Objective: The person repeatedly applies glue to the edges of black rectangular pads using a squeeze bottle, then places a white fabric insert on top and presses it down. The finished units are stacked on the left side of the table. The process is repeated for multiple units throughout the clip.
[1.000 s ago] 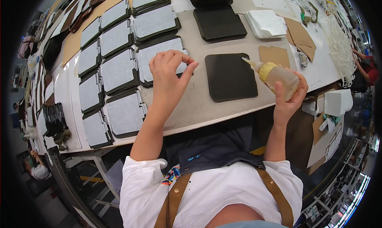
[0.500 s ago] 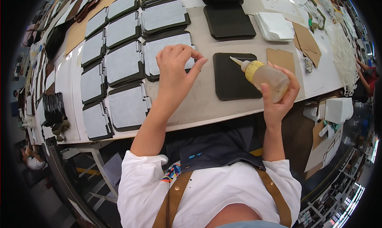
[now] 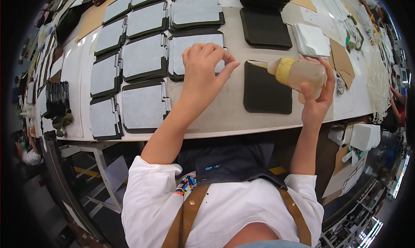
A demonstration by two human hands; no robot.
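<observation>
My right hand is wrapped round a translucent squeeze bottle with yellow tape about its neck. The bottle lies nearly level, its thin nozzle pointing left over the far edge of a black rectangular panel with cut corners. Whether the tip touches the panel, I cannot tell. My left hand hovers beside it, fingers curled and thumb tip close to the forefinger; nothing shows between them. Beneath that hand is a stack of pale-faced, black-edged panels, partly hidden.
Rows of similar stacks cover the table's left side. Beyond the black panel lie another black stack and white folded sheets. Brown card pieces lie at the right, near a pale stringy bundle. The table's front edge runs before me.
The view has shifted, so the table things sit farther right. The bottle has tipped closer to level, with its nozzle at the panel's far edge. My left hand keeps its curled shape.
</observation>
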